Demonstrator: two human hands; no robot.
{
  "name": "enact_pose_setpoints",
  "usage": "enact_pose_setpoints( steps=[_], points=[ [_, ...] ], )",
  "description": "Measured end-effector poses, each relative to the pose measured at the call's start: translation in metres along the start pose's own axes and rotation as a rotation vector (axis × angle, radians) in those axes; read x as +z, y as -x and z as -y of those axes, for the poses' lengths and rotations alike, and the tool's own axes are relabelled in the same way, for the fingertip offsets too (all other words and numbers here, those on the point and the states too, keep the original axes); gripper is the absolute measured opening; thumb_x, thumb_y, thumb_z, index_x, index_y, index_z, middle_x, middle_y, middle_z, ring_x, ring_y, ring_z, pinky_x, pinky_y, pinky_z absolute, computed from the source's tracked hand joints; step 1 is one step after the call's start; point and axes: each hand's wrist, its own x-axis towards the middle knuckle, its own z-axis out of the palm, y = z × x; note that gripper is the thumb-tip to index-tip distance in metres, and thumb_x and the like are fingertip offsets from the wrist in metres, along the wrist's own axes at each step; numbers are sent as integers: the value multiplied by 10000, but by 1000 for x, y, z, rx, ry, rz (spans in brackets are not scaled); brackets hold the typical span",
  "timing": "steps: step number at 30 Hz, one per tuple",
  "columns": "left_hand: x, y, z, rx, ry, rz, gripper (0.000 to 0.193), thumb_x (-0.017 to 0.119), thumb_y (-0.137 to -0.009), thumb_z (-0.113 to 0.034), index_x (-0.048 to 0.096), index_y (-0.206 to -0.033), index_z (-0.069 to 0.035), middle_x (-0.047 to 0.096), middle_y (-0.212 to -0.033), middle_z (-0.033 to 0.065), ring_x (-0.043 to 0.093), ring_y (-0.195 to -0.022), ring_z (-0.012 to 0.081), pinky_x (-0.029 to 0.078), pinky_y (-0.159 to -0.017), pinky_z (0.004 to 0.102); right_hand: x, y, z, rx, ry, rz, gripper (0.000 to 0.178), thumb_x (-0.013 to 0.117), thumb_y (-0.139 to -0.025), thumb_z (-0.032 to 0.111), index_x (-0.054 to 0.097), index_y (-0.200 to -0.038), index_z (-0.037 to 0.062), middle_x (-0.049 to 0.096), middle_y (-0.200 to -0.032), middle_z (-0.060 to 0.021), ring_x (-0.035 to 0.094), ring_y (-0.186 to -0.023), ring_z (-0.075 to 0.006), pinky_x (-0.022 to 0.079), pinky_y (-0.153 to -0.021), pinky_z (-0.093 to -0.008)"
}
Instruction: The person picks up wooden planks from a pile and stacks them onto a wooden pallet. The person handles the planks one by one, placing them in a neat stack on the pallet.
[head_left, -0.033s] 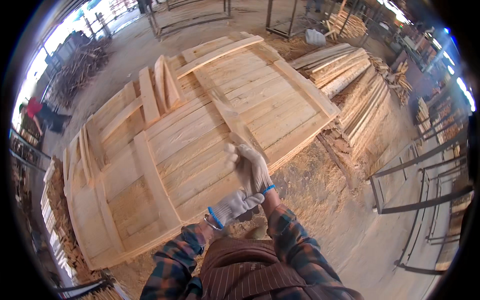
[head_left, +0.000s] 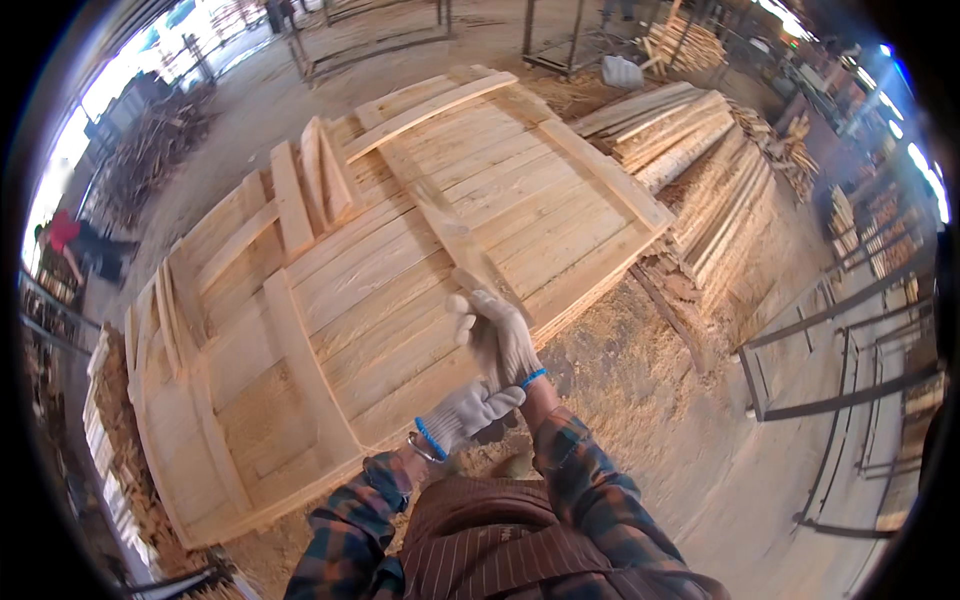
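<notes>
Both my hands wear white knit work gloves with blue cuffs. My left hand [head_left: 462, 410] is closed around the lower part of the right glove [head_left: 513, 350], by its blue cuff at the wrist. Raised in front of me, my right hand [head_left: 490, 318] has its fingers apart and a little bent, with nothing in them. A metal bracelet [head_left: 428, 450] circles my left wrist. Just beyond and below the hands lies a wide stack of pale wooden panels [head_left: 390, 295], made of planks with cross battens. Loose boards [head_left: 292, 200] rest on top.
To the right of the panels lies a pile of long wooden strips [head_left: 715, 190]. Metal racks [head_left: 840, 400] stand at the far right. Sawdust [head_left: 620, 350] covers the floor near me. A person in a red top [head_left: 64, 232] bends down at far left, near a heap of scrap wood [head_left: 150, 150].
The view has shifted very slightly, moving the panels a little to the left in the picture. My hands keep the same grip and pose.
</notes>
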Motion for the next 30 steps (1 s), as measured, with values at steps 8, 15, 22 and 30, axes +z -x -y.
enact_pose_setpoints(
  steps=[8,15,22,30],
  points=[
    [5,-26,26,-167,-108,32,317,481,-899,-62,556,-1169,87,682,-1054,168,679,-837,198,540,-606,270,-1,-16,-4,-45,347,-113,622,543,-971,310,314,-1461,2,635,-1155,-104,610,-976,-181,509,-801,-331],
    [7,-20,46,225,735,-168,433,605,-926,-445,596,-1129,-62,608,-912,-9,540,-735,75,461,-654,241,4,-53,10,-37,1741,-286,661,605,-903,356,314,-1470,180,641,-1100,-211,656,-868,-374,523,-721,-458],
    [-27,-18,53,-9,337,-222,480,622,-911,-470,649,-1001,1,644,-779,9,577,-689,77,479,-621,261,23,-62,-32,-356,1636,-80,823,673,-844,403,252,-1498,133,447,-1410,-222,497,-1237,-366,447,-973,-425],
    [-107,-23,57,-82,30,-176,268,648,-920,-281,700,-871,-23,606,-620,33,555,-605,85,453,-552,290,56,-126,-60,249,957,400,593,640,-895,248,439,-1402,15,567,-1313,-176,567,-1178,-264,457,-992,-353]
  ],
)
